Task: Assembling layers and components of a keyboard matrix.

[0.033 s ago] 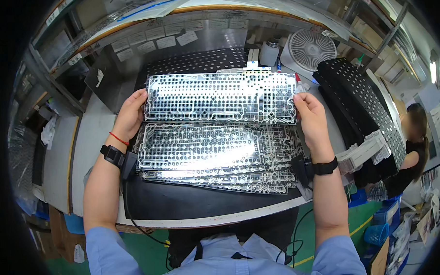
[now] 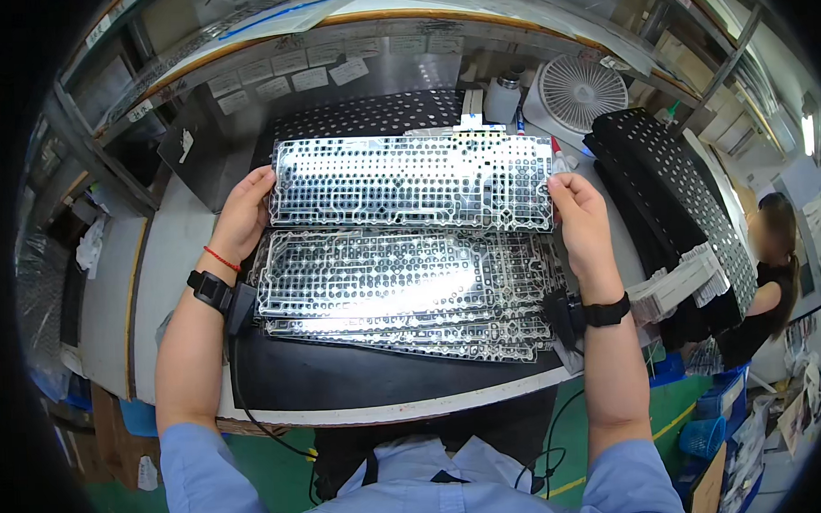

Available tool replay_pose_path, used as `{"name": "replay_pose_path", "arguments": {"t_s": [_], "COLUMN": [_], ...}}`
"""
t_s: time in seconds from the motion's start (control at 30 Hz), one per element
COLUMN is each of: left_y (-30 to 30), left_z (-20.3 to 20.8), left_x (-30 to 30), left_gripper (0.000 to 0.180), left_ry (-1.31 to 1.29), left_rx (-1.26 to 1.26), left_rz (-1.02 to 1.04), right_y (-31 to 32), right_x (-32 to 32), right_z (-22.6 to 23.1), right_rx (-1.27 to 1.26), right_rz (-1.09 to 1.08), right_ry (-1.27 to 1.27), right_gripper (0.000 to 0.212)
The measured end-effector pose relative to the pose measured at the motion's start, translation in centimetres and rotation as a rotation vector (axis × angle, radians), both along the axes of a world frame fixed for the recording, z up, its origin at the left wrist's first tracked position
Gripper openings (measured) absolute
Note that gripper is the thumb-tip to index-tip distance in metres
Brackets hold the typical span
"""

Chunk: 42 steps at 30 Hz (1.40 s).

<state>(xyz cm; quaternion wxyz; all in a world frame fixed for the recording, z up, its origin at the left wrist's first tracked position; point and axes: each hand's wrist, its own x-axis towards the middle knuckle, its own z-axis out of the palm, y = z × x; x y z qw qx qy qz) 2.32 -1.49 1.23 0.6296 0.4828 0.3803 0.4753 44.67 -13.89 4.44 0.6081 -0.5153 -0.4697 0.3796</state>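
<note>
A clear keyboard membrane sheet (image 2: 408,180) with printed traces and rows of dots stretches between my hands. My left hand (image 2: 243,213) pinches its left edge between thumb and fingers. At the opposite edge, my right hand (image 2: 579,216) grips the sheet near its right side, thumb on top. Just nearer to me lies a loose stack of similar membrane sheets (image 2: 375,276), fanned out at the front, with a bright glare across it. Whether the held sheet touches the things beneath it, I cannot tell.
A black mat (image 2: 342,376) covers the bench under the stack. At the back stand a white fan (image 2: 584,92) and a bottle (image 2: 502,99). Black perforated sheets (image 2: 670,184) are piled at right, with white strips (image 2: 683,283) beside them. A person (image 2: 773,271) sits farther right.
</note>
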Motion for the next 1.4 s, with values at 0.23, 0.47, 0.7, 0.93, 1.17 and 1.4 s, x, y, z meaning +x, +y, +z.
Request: {"name": "replay_pose_path", "arguments": {"t_s": [0.23, 0.47, 0.7, 0.93, 1.17, 1.4], "left_y": [0.7, 0.4, 0.3, -0.9, -0.5, 0.8], "left_z": [-0.8, -1.0, -0.6, 0.7, 0.5, -0.6], "left_x": [-1.3, -1.1, -1.0, 0.6, 0.2, -1.0], "left_gripper": [0.019, 0.015, 0.026, 0.033, 0.019, 0.018], "left_ry": [-0.016, -0.119, -0.021, 0.047, 0.1, -0.164], "left_rx": [0.047, 0.176, 0.094, 0.107, 0.03, -0.023], "left_rz": [-0.045, -0.03, -0.015, 0.009, -0.077, 0.074], "right_y": [-0.2, -0.1, -0.4, -0.3, -0.4, -0.1], "right_x": [0.6, 0.5, 0.2, 0.2, 0.3, 0.3], "right_z": [0.0, 0.2, 0.2, 0.2, 0.2, 0.2], "right_rx": [0.024, 0.093, 0.129, 0.117, 0.127, 0.078], "right_rz": [-0.039, -0.092, -0.002, 0.039, 0.065, -0.035], "right_ry": [-0.05, 0.124, -0.013, 0.021, -0.015, -0.031], "right_gripper": [0.017, 0.017, 0.036, 0.045, 0.045, 0.044]}}
